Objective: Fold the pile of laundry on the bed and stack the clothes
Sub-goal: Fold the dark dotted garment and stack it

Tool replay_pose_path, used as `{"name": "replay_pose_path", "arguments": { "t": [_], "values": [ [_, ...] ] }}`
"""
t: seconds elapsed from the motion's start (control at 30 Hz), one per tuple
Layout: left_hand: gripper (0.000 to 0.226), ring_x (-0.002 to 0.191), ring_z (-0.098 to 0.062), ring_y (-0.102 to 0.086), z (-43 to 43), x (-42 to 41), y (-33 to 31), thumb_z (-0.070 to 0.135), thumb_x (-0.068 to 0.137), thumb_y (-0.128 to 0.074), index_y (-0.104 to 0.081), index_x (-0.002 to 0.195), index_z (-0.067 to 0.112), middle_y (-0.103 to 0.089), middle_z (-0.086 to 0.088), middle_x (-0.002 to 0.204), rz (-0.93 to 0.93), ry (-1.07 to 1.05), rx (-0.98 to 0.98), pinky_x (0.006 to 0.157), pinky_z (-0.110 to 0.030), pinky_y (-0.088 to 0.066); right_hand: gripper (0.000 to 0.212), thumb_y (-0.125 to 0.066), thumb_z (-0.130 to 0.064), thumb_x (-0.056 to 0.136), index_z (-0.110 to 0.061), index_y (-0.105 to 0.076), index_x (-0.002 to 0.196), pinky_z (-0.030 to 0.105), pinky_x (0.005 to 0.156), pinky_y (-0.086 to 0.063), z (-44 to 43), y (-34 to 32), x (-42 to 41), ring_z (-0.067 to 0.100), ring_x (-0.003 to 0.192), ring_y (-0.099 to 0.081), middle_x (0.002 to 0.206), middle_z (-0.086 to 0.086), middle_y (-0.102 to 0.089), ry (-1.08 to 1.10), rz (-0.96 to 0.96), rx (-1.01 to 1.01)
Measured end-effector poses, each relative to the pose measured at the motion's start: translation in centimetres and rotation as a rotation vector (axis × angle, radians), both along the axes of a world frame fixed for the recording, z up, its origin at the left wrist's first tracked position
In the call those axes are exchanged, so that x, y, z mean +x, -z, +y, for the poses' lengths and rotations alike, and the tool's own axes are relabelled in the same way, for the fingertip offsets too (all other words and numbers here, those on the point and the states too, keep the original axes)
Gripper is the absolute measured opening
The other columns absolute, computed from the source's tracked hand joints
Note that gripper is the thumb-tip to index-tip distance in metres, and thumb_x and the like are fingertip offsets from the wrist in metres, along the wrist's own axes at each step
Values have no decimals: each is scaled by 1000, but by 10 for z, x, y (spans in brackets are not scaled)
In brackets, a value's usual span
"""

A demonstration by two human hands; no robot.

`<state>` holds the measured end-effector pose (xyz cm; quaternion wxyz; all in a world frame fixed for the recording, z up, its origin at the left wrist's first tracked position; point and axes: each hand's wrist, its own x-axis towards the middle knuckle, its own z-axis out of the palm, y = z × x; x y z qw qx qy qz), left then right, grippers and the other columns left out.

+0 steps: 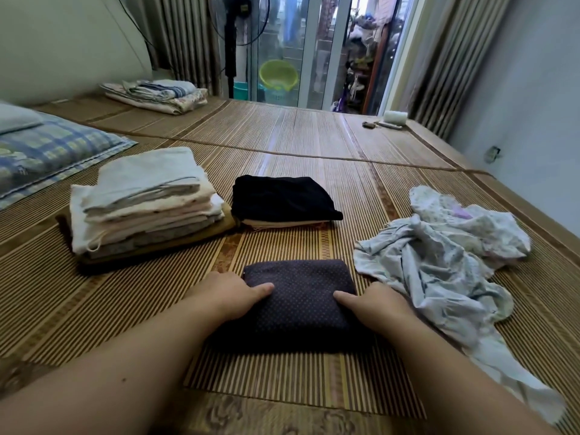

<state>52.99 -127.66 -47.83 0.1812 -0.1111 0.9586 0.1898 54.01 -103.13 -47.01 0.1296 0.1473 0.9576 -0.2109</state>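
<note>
Cloth [298, 277], dark, dotted, square-folded, seemingly clasped between left grip [230, 296] and right grip [375, 306].

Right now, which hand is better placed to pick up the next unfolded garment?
Right, probably. The right hand sits at the right edge of the dark dotted cloth, next to the crumpled pale laundry; the left hand is across the cloth from it.
</note>
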Motion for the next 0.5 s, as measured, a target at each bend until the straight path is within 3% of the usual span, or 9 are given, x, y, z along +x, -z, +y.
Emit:
{"name": "replay_pose_path", "arguments": {
  "t": [0.07, 0.13, 0.2, 0.27, 0.37, 0.43, 0.5],
  "values": [
    [82, 101, -22, -61, 0, 1, -4, 78, 79, -47, -57, 126, 12, -62, -8, 118, -91, 8, 115, 94, -37, -49, 55, -59, -65, 81, -10, -64, 90, 27, 59, -41, -1, -1, -1, 15, 74, -60, 83, 1, -64, -9, -40, -141],
    [71, 97, -18, -61, 2, 2, -5, 67, 79, -60, -57, 124, 13, -62, -3, 109, -130, 2, 247, 90, -33, -50, 48, -65, -57, 80, -12, -65, 98, 29, 68, -49, -2, 2, -2, 15, 80, -63, 90, 0, -67, -15, -8, -287],
    [65, 98, -17, -59, 4, 2, -2, 55, 80, -68, -54, 128, 14, -59, 0, 106, -56, -6, 307, 86, -31, -48, 47, -72, -46, 80, -13, -61, 111, 31, 77, -52, -4, 7, -3, 15, 88, -63, 104, 2, -67, -6, 74, -411],
    [76, 109, -22, -56, 5, 2, 1, 46, 79, -74, -39, 140, 16, -56, -4, 125, 34, -76, 414, 92, -34, -46, 64, -77, -34, 78, -15, -44, 130, 30, 80, -50, -6, 9, -2, 15, 99, -59, 120, 2, -59, 26, 110, -575],
    [106, 134, -29, -41, 4, 6, -1, 36, 76, -79, -5, 152, 33, -29, -7, 155, 82, -63, 601, 108, -41, -35, 89, -76, -21, 81, -31, -21, 150, 29, 100, -39, -5, 8, 1, 13, 119, -46, 136, -6, -42, -77, 139, -666],
    [95, 135, -25, -40, 2, 11, -1, 30, 81, -75, -12, 151, 43, -28, -3, 156, 54, 70, 635, 111, -40, -36, 82, -72, -15, 84, -36, -26, 149, 24, 102, -33, -4, 8, 2, 8, 122, -40, 136, -12, -38, -180, 126, -653],
    [74, 127, -16, -45, 3, 16, 2, 21, 86, -70, -31, 145, 45, -35, 1, 152, 39, 165, 633, 102, -30, -44, 68, -69, -14, 87, -37, -40, 143, 22, 100, -35, -3, 9, 3, 8, 121, -43, 141, -9, -43, -217, 83, -632]
  ]
}}
